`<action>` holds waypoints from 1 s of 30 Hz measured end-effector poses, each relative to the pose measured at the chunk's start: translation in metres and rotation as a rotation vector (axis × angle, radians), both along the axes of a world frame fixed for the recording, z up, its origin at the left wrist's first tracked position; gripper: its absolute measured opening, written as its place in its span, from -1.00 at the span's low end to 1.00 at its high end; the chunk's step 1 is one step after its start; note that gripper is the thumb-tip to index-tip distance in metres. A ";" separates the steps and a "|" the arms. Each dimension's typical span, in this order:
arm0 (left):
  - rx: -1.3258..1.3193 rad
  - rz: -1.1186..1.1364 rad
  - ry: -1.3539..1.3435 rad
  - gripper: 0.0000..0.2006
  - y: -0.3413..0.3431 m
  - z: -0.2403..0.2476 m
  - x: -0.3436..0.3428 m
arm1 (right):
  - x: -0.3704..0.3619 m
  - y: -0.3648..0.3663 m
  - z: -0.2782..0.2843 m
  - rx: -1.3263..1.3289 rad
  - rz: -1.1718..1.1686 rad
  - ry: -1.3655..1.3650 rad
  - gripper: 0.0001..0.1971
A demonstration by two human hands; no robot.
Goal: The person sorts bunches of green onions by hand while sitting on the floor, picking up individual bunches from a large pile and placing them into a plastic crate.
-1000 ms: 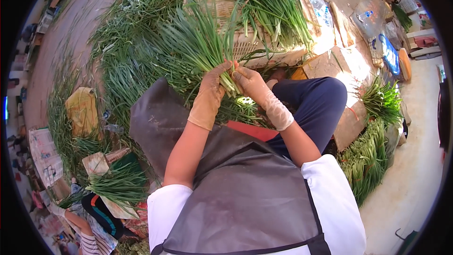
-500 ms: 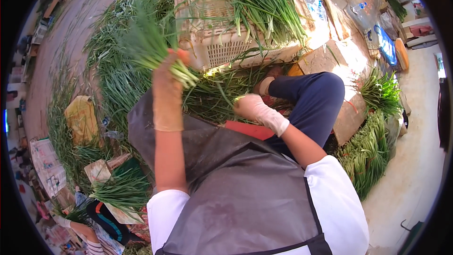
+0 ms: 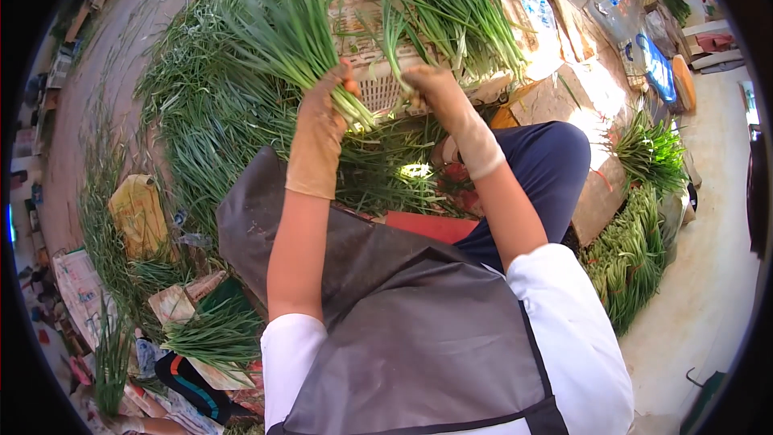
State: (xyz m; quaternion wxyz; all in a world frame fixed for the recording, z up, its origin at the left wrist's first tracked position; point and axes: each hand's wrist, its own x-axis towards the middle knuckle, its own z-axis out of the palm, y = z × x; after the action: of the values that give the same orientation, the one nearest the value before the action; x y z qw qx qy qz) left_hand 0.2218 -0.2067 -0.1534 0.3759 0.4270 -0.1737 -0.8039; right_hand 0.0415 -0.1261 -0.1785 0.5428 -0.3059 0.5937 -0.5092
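Note:
My left hand (image 3: 320, 117), in a tan glove, is closed around a thick bunch of garlic chives (image 3: 306, 36). Their pale stem ends stick out below the fingers and the green leaves fan upward. In my right hand (image 3: 451, 105), also gloved, a few chive stalks (image 3: 392, 36) are pinched and stand nearly upright. Both hands are in front of an upturned pale plastic crate (image 3: 377, 90), slightly apart from each other. A loose pile of chives (image 3: 451, 8) lies on the crate's top, beyond my right hand.
Heaps of loose green leaves (image 3: 217, 113) cover the floor at the left. Tied chive bundles (image 3: 628, 266) are stacked at the right beside a cardboard sheet (image 3: 596, 201). A yellow bag (image 3: 138, 213) lies at the left. Another person's arm (image 3: 165, 425) holds chives at lower left.
My left hand has moved slightly right with the bunch. My right hand has risen from near my lap to the crate and now has a few stalks in it.

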 end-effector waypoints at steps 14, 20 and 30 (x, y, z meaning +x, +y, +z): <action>0.075 -0.103 0.013 -0.72 0.074 -0.040 -0.005 | 0.056 0.048 0.000 0.011 0.002 0.032 -0.78; 0.070 -0.018 0.080 -0.68 0.060 -0.053 0.012 | 0.022 0.044 -0.038 0.011 -0.315 1.329 -0.77; 0.051 -0.083 0.271 -0.78 0.036 -0.041 0.019 | -0.061 0.021 -0.110 0.779 0.513 1.394 -0.84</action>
State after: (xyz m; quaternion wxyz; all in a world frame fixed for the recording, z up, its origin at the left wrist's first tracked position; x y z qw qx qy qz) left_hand 0.2408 -0.1712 -0.1946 0.3515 0.3164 -0.1182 -0.8731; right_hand -0.0198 -0.1049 -0.2883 0.2175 -0.4668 0.8387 0.1774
